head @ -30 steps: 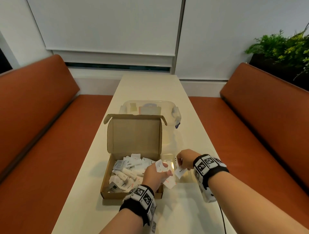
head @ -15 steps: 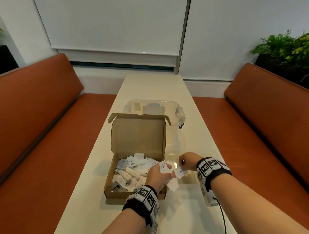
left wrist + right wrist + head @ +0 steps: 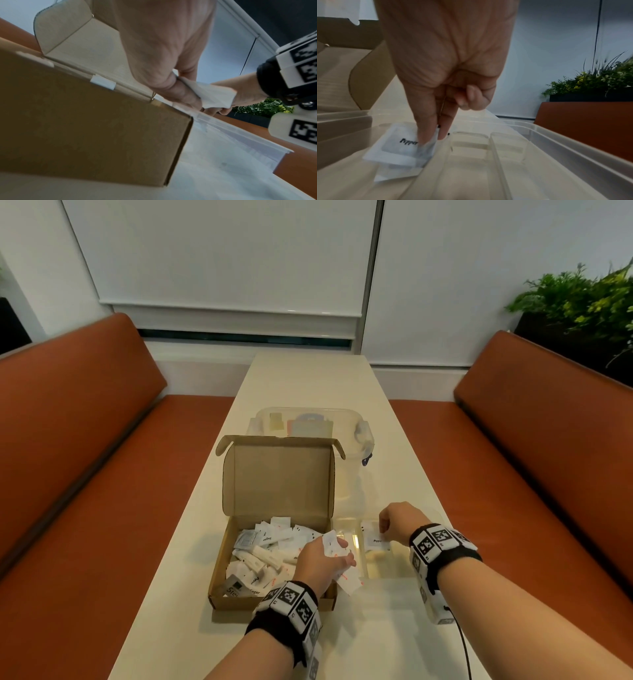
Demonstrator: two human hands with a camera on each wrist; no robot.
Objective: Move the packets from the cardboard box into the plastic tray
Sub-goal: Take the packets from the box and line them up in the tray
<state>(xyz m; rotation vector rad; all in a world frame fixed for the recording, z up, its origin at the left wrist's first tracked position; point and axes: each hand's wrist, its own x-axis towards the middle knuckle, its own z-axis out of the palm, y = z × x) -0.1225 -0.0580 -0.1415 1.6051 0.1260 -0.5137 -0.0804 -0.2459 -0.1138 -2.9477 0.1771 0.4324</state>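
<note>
An open cardboard box [image 3: 219,583] with its lid upright holds several white packets [image 3: 270,546]. Over the box's right edge my left hand [image 3: 322,563] grips a bunch of white packets [image 3: 334,544]; the left wrist view shows the bunch of packets [image 3: 216,94] between thumb and fingers. A clear plastic tray [image 3: 394,571] with divided compartments lies right of the box. My right hand [image 3: 397,522] reaches down into the tray [image 3: 556,142] and pinches a white pepper packet [image 3: 399,147] between thumb and forefinger, low over another packet lying there.
A clear lidded plastic container [image 3: 308,422] stands behind the box. The narrow cream table [image 3: 308,378] runs between two orange benches [image 3: 85,474]. A green plant [image 3: 582,299] stands at the back right. A cable [image 3: 462,645] hangs from my right wrist.
My right hand has carried the pepper packet from beside my left hand rightward and down into the tray. The left hand has stayed at the box's edge with its packets.
</note>
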